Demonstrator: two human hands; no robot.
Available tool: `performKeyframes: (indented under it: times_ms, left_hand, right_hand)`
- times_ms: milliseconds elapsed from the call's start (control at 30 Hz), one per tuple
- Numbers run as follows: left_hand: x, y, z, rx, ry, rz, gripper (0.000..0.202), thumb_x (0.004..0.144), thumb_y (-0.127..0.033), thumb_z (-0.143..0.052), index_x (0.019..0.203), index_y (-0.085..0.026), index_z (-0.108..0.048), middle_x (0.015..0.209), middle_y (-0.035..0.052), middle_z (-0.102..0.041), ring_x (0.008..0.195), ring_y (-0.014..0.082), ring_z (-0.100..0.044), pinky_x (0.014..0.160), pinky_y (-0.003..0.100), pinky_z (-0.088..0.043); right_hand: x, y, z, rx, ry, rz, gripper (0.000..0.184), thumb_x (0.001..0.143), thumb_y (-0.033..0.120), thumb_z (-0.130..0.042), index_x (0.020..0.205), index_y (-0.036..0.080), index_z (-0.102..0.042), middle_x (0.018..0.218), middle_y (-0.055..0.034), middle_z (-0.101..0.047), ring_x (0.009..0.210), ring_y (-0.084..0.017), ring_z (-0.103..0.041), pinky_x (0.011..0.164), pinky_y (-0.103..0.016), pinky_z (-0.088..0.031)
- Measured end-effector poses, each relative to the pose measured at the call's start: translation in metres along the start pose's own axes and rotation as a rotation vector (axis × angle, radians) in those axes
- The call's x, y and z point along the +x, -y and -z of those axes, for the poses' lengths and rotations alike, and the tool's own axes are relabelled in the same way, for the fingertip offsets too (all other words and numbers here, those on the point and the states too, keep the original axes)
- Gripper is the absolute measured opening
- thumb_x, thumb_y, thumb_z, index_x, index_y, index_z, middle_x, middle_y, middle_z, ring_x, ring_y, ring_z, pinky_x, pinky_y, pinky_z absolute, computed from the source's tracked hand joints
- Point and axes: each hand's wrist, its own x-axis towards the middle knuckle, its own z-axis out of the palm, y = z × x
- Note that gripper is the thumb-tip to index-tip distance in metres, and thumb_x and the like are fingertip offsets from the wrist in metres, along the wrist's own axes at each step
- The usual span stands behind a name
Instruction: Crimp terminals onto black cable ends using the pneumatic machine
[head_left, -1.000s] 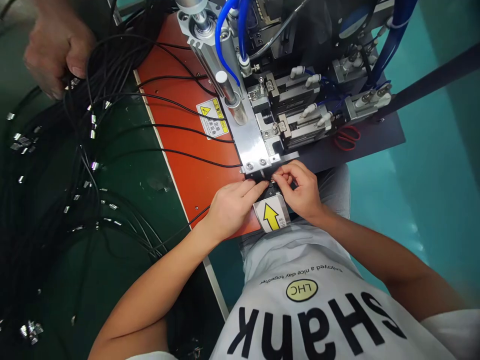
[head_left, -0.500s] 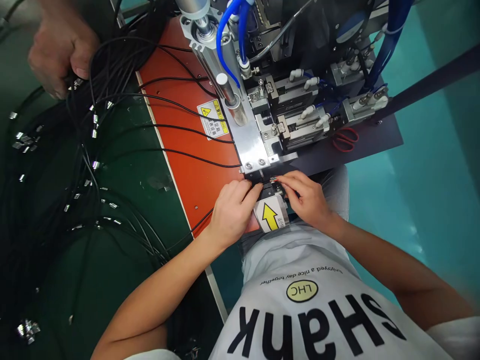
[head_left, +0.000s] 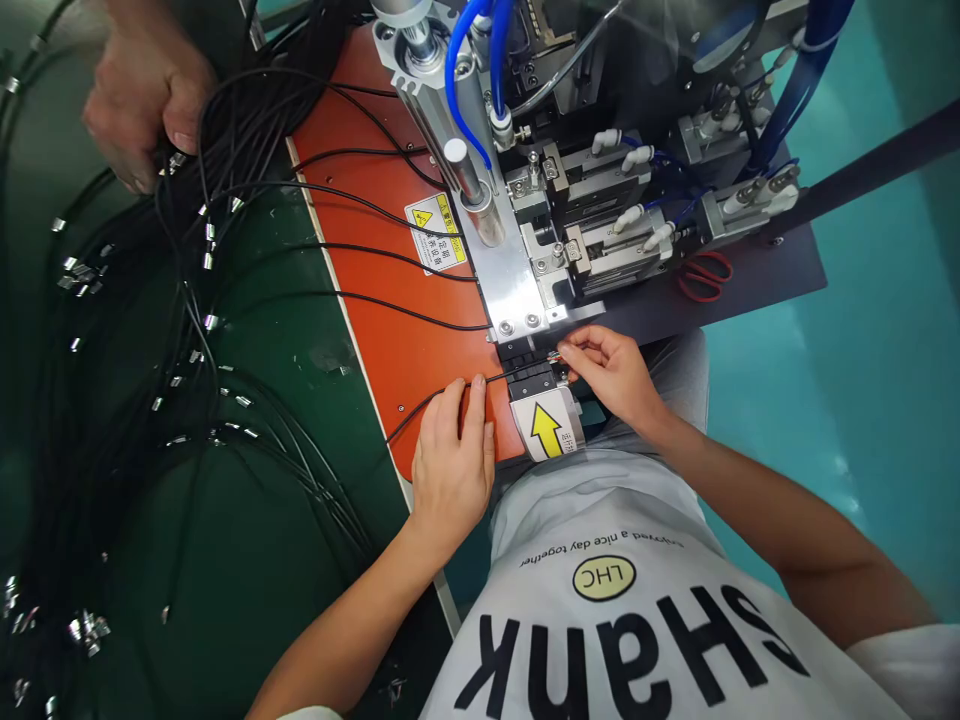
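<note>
A thin black cable (head_left: 422, 405) crosses the orange plate and enters the slotted black block (head_left: 529, 368) at the front of the machine. My left hand (head_left: 454, 465) lies on the plate, its fingers stretched out and touching this cable from above. Past the block, my right hand (head_left: 613, 372) pinches the cable's end between thumb and fingertips, where small reddish wires (head_left: 555, 355) show. The fingertips partly cover that end. Just below the block sits a label with a yellow arrow (head_left: 547, 430).
Several more cables run into the machine under its metal plate (head_left: 508, 290). A co-worker's hand (head_left: 150, 105) is at the cable bundle, upper left. Cables with shiny connectors (head_left: 88, 630) lie on the green table (head_left: 300, 590). Red-handled scissors (head_left: 705, 277) lie at the right.
My left hand has moved back and left from the block, its fingers now spread along the cable. My right hand stays at the cable end. The whole view has shifted slightly.
</note>
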Motion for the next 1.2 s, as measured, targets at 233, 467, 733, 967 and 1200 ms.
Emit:
performKeyframes:
  times_ms: [233, 467, 733, 967, 1200]
  left_hand:
    - [0.007, 0.017, 0.003, 0.042, 0.042, -0.084, 0.058, 0.095, -0.024, -0.051, 0.151, -0.015, -0.037, 0.147, 0.0186, -0.045, 0.137, 0.0335, -0.042, 0.112, 0.045, -0.041]
    - [0.005, 0.02, 0.005, 0.059, 0.038, -0.062, 0.057, 0.095, -0.025, -0.05, 0.151, -0.019, -0.037, 0.151, 0.0178, -0.042, 0.14, 0.0367, -0.038, 0.11, 0.051, -0.041]
    - [0.002, 0.024, 0.0, 0.035, -0.032, -0.091, 0.064, 0.094, -0.021, -0.051, 0.153, -0.014, -0.03, 0.15, 0.0166, -0.045, 0.14, 0.0338, -0.04, 0.113, 0.049, -0.04]
    - [-0.002, 0.023, 0.003, 0.042, -0.022, -0.082, 0.06, 0.094, -0.022, -0.05, 0.152, -0.014, -0.034, 0.15, 0.0149, -0.045, 0.139, 0.0323, -0.041, 0.112, 0.045, -0.043]
    - [0.041, 0.04, 0.006, -0.045, -0.016, -0.061, 0.052, 0.098, -0.028, -0.041, 0.148, -0.012, -0.038, 0.152, 0.0169, -0.04, 0.142, 0.03, -0.038, 0.117, 0.047, -0.036]
  right_hand:
    - [0.003, 0.008, 0.0, 0.09, 0.112, -0.086, 0.029, 0.081, 0.045, -0.072, 0.081, 0.018, -0.063, 0.07, 0.0011, -0.063, 0.059, -0.011, -0.058, 0.063, -0.026, -0.048]
    - [0.009, 0.013, 0.001, 0.179, 0.207, -0.191, 0.029, 0.078, 0.042, -0.073, 0.074, 0.016, -0.06, 0.06, 0.0025, -0.059, 0.055, -0.01, -0.054, 0.062, -0.026, -0.042]
    - [0.008, 0.011, 0.001, 0.162, 0.206, -0.163, 0.027, 0.081, 0.041, -0.072, 0.08, 0.016, -0.061, 0.065, 0.0025, -0.059, 0.058, -0.01, -0.054, 0.067, -0.027, -0.043]
    - [-0.004, 0.003, 0.018, 0.129, 0.085, -0.185, 0.042, 0.089, 0.058, -0.057, 0.092, 0.018, -0.068, 0.083, -0.0018, -0.063, 0.064, -0.01, -0.057, 0.063, -0.026, -0.041]
    - [-0.019, -0.011, 0.037, 0.133, -0.024, -0.195, 0.04, 0.088, 0.057, -0.06, 0.095, 0.019, -0.071, 0.082, -0.0018, -0.062, 0.068, -0.01, -0.056, 0.064, -0.025, -0.041]
